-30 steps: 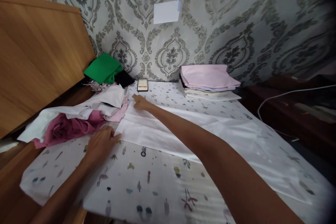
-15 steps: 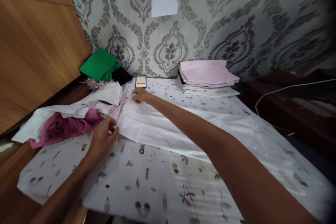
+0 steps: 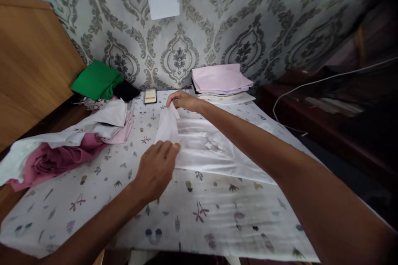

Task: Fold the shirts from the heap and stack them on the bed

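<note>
A white cloth (image 3: 205, 149) lies on the patterned sheet (image 3: 124, 198) in the middle of the bed. My left hand (image 3: 155, 167) pinches the near corner of the cloth's left edge. My right hand (image 3: 183, 100) grips the far corner of the same edge and holds it raised off the sheet. The edge hangs in a fold between my two hands, lifted toward the right over the rest of the cloth.
A heap of white, pink and magenta cloths (image 3: 62, 145) lies at the left, with a green cloth (image 3: 96, 80) behind it. A phone (image 3: 150, 96) lies near the wall. Folded pink and white cloths (image 3: 220, 83) are stacked at the back. A wooden headboard (image 3: 31, 58) stands left.
Both hands closed on the left edge of the white cloth, lifted it and carried it rightward over the cloth. The view has shifted to the right.
</note>
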{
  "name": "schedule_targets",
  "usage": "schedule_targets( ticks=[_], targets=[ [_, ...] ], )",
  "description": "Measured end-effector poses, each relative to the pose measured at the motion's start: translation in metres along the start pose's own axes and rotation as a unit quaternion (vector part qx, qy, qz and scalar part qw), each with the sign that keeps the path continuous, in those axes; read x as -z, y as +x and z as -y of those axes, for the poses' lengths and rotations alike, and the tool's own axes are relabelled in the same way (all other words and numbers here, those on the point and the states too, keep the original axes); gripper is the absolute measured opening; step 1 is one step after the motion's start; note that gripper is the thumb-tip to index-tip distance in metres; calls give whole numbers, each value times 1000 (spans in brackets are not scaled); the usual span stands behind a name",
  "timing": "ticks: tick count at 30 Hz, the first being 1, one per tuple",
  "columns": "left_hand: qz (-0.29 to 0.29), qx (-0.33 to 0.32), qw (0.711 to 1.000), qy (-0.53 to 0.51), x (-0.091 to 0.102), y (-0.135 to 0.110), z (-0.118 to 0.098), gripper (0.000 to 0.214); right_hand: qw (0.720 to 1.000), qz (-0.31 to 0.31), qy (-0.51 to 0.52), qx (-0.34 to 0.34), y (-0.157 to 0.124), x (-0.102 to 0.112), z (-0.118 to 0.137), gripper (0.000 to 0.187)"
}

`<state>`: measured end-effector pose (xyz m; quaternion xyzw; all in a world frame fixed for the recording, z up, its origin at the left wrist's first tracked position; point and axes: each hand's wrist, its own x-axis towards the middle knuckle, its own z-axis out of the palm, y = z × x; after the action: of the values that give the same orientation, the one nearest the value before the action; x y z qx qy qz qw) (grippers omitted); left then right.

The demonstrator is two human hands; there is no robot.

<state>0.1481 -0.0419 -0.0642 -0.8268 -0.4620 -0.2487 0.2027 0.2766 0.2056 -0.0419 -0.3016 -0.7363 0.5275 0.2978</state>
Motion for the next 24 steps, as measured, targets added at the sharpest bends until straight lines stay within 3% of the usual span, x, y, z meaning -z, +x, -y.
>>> schedule_targets(
  ticks=[4, 9, 14, 19, 21, 24],
  targets=[
    [48, -51, 998, 10, -19, 5, -22, 29, 1000, -18, -5, -8, -25, 21, -22, 27],
    [119, -27, 992, -13, -32, 5, -36, 31, 999, -36, -11, -6, -44, 27, -47, 28],
    [106, 86, 980, -145, -27, 13, -38, 20, 998, -59, 2, 8, -54, 31, -54, 29],
    [68, 274, 915, -289, -17, 27, -38, 5, 996, -81, 22, 24, -65, 40, -57, 26],
    [71, 294, 904, -302, -19, 29, -41, 12, 996, -80, -14, 33, -72, 43, -62, 26],
    [94, 254, 926, -262, -27, 25, -47, 20, 994, -67, -81, 31, -83, 46, -71, 27]
  ],
)
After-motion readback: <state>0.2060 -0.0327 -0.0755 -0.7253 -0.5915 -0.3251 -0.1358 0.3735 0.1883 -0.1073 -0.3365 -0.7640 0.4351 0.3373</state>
